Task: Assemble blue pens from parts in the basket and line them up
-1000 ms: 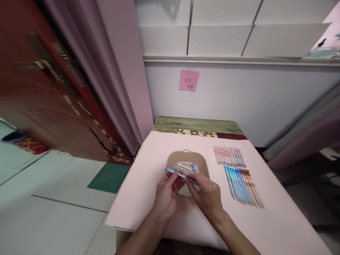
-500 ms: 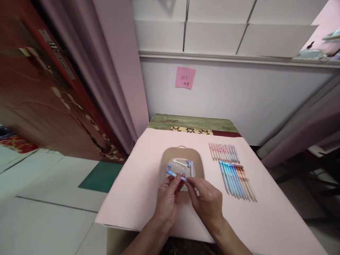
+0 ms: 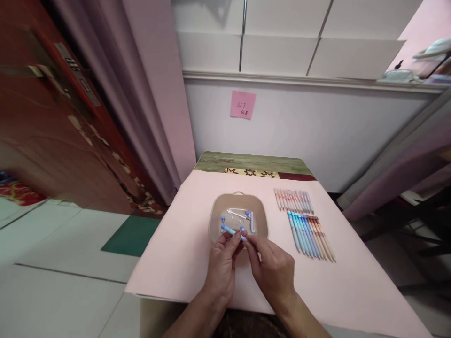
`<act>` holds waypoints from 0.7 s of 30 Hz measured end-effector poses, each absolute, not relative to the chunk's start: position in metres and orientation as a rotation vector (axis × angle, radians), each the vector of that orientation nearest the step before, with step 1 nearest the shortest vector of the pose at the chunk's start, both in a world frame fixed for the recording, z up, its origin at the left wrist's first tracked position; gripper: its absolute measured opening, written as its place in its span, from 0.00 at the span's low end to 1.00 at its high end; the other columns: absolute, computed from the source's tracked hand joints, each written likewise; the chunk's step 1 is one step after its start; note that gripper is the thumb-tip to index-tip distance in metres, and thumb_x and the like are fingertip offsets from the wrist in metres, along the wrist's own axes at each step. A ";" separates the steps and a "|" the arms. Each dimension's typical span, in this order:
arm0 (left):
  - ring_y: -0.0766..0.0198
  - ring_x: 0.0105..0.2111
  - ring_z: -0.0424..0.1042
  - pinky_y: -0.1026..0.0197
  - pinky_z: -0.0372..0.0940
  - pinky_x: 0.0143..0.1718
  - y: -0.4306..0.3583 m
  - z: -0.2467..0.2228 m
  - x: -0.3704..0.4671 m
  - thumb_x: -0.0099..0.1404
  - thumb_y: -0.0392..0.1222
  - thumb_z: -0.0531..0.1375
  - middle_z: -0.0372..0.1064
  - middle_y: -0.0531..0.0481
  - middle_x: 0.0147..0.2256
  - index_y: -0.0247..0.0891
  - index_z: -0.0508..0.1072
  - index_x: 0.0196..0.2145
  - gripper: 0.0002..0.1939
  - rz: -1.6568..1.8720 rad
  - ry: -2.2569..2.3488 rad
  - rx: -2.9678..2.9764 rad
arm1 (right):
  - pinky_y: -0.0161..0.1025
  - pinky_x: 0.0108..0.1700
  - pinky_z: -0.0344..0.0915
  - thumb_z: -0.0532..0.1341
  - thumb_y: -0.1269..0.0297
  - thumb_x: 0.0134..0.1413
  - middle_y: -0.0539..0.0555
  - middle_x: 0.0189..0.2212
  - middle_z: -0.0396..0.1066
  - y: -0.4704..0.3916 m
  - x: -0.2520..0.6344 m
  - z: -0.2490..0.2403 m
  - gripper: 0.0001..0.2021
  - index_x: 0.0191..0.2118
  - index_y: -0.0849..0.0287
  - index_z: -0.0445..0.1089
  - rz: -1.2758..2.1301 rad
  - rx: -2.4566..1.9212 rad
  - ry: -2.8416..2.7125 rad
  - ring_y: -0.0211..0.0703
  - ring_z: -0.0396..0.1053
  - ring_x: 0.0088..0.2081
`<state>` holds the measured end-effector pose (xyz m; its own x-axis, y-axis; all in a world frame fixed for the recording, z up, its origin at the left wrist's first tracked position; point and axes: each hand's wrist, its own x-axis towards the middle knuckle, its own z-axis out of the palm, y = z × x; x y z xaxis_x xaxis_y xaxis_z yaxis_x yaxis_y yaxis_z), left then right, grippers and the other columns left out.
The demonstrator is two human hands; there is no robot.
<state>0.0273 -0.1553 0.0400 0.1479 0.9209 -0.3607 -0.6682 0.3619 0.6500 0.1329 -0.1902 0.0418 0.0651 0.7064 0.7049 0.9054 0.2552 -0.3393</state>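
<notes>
A light-blue pen (image 3: 229, 230) with a darker blue end is held over the near side of a beige basin (image 3: 214, 206). My left hand (image 3: 223, 260) is closed round its middle, thumb on top. The fingertips of my right hand (image 3: 271, 263) pinch the pen's near right end; that tip is hidden behind them. Inside the basin lie thin white refills (image 3: 237, 214), a pale lilac pen barrel (image 3: 252, 222), and small blue parts (image 3: 223, 218).
Right of the basin, a row of blue and brown pens (image 3: 310, 237) lies on the pink tablecloth (image 3: 183, 253). Behind it is a row of pale, reddish-patterned pens (image 3: 293, 201). A pink note (image 3: 243, 105) is stuck on the wall at the back.
The camera view has shifted slightly. Both hands keep nearly the same hold on the pen, and a small blue piece in the basin beside the fingers now shows more clearly.
</notes>
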 end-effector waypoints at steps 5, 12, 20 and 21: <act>0.70 0.27 0.71 0.71 0.64 0.25 -0.161 0.040 0.027 0.47 0.37 0.71 0.75 0.47 0.33 0.31 0.75 0.35 0.16 1.183 0.872 0.390 | 0.35 0.29 0.57 0.53 0.65 0.64 0.50 0.24 0.74 -0.194 0.128 0.035 0.11 0.36 0.57 0.72 -0.330 -1.619 -1.695 0.39 0.71 0.25; 0.71 0.22 0.69 0.69 0.65 0.24 -0.167 0.037 0.022 0.42 0.35 0.73 0.74 0.49 0.27 0.31 0.73 0.34 0.20 1.281 0.946 0.403 | 0.36 0.27 0.59 0.53 0.63 0.60 0.53 0.30 0.75 -0.206 0.114 0.034 0.13 0.48 0.61 0.62 0.011 -1.798 -1.677 0.44 0.73 0.26; 0.74 0.22 0.67 0.71 0.64 0.24 -0.164 0.042 0.006 0.44 0.34 0.72 0.73 0.50 0.28 0.31 0.74 0.35 0.19 1.357 0.949 0.431 | 0.32 0.29 0.63 0.54 0.69 0.58 0.51 0.28 0.72 -0.211 0.120 0.026 0.05 0.39 0.57 0.65 0.138 -1.516 -1.610 0.39 0.71 0.27; 0.74 0.22 0.67 0.71 0.65 0.24 -0.163 0.043 0.005 0.44 0.34 0.72 0.74 0.49 0.29 0.31 0.74 0.35 0.19 1.353 0.936 0.423 | 0.32 0.31 0.64 0.55 0.69 0.59 0.51 0.29 0.73 -0.211 0.120 0.024 0.04 0.39 0.57 0.66 0.092 -1.470 -1.607 0.38 0.71 0.28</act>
<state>0.0052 -0.1633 0.0426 -0.0582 0.9447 -0.3228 -0.6351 0.2144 0.7421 0.1204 -0.2113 0.0244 0.1428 0.8158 0.5604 0.7469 0.2827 -0.6019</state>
